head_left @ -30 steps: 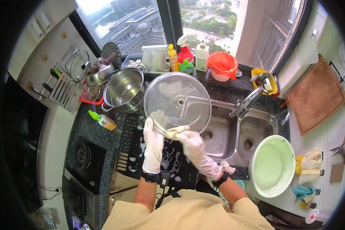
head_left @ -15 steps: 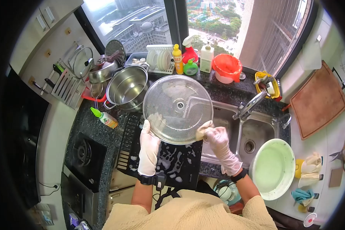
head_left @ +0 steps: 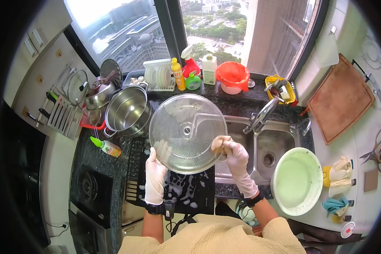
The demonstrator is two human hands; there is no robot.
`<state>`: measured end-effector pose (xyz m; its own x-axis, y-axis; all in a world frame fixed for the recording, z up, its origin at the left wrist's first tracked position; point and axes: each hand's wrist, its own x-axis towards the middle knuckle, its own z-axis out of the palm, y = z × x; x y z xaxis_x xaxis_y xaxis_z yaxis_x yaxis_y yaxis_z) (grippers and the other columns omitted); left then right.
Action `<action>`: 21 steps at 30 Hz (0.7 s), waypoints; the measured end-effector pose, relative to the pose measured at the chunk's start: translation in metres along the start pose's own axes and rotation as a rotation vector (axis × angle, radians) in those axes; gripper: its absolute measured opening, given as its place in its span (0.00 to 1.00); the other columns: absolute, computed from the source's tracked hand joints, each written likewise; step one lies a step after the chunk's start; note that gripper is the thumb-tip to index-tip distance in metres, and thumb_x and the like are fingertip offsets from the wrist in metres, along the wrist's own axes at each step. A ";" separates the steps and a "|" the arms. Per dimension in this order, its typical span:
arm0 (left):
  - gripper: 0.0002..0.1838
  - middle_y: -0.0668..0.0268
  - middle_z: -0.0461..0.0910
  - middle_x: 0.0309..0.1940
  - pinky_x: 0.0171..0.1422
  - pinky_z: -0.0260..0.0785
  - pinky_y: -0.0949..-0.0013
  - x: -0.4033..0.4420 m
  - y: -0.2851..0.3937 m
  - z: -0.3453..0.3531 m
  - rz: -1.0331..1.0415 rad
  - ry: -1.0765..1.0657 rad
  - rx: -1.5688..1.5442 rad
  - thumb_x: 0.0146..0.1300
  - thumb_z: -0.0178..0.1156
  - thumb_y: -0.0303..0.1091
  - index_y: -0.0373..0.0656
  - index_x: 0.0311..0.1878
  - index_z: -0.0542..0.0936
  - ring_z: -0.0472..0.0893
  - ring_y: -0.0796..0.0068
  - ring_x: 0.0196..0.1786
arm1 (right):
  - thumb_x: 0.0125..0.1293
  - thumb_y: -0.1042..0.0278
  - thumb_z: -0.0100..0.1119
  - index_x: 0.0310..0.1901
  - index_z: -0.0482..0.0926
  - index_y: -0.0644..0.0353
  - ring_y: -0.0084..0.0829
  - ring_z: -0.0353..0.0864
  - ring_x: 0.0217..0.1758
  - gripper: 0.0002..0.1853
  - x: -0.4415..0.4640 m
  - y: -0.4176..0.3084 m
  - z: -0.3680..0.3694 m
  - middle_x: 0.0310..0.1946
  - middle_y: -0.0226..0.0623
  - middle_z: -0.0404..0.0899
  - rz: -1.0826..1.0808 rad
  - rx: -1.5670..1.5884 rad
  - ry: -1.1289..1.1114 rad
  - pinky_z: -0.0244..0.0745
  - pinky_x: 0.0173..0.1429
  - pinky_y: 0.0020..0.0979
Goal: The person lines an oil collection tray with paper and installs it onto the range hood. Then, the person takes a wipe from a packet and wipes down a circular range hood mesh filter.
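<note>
A round metal mesh filter screen (head_left: 178,146) with a small hole in its middle is held up above the black panel. My left hand (head_left: 156,173), in a white glove, grips its lower left rim; the thumb is in front and the fingers show through the mesh behind. My gloved right hand (head_left: 238,158) is closed on a crumpled beige cloth (head_left: 219,144) at the screen's right edge. Below lies a black panel (head_left: 190,186) spotted with white suds.
A double steel sink (head_left: 269,158) with a tap (head_left: 264,114) is at right, beside a pale green basin (head_left: 297,182). A steel pot (head_left: 129,112), dish rack (head_left: 158,76), bottles and a red-lined bin (head_left: 233,76) line the back. A gas burner (head_left: 89,184) is left.
My view has shifted a little, so the scene sits further left and lower. The cloth in my right hand is slightly higher along the screen's right rim. My left hand keeps its grip.
</note>
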<state>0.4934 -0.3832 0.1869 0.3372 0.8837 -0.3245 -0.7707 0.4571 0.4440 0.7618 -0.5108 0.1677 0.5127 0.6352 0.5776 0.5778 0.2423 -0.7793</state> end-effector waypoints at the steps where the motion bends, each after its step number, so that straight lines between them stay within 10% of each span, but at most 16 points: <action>1: 0.24 0.52 0.72 0.63 0.73 0.61 0.49 -0.005 -0.002 0.005 0.012 0.001 0.003 0.73 0.50 0.41 0.32 0.63 0.69 0.71 0.56 0.66 | 0.65 0.80 0.59 0.43 0.81 0.60 0.24 0.81 0.36 0.07 0.007 -0.001 0.001 0.34 0.32 0.82 0.117 0.054 0.033 0.75 0.44 0.25; 8: 0.22 0.52 0.75 0.60 0.70 0.66 0.55 -0.018 -0.002 0.003 0.039 -0.104 0.107 0.72 0.54 0.37 0.31 0.62 0.70 0.76 0.60 0.62 | 0.65 0.78 0.59 0.46 0.81 0.64 0.17 0.79 0.38 0.09 0.080 0.040 0.012 0.36 0.29 0.84 0.633 0.305 0.062 0.75 0.45 0.22; 15: 0.18 0.57 0.80 0.54 0.65 0.70 0.61 -0.017 0.015 0.002 0.184 -0.104 0.271 0.69 0.57 0.35 0.33 0.56 0.75 0.79 0.65 0.56 | 0.67 0.80 0.57 0.45 0.81 0.64 0.19 0.77 0.40 0.07 0.127 0.014 0.013 0.36 0.28 0.82 0.015 -0.161 0.253 0.74 0.47 0.23; 21: 0.21 0.58 0.80 0.55 0.65 0.70 0.59 -0.018 0.023 -0.003 0.237 -0.108 0.329 0.67 0.61 0.39 0.35 0.57 0.76 0.80 0.65 0.56 | 0.65 0.79 0.61 0.43 0.80 0.63 0.20 0.79 0.39 0.06 0.088 0.002 0.010 0.39 0.31 0.82 0.502 0.601 0.013 0.76 0.47 0.24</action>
<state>0.4682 -0.3888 0.2002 0.2393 0.9658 -0.0994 -0.6261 0.2317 0.7445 0.8018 -0.4468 0.2148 0.6315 0.7658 0.1211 -0.1661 0.2863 -0.9436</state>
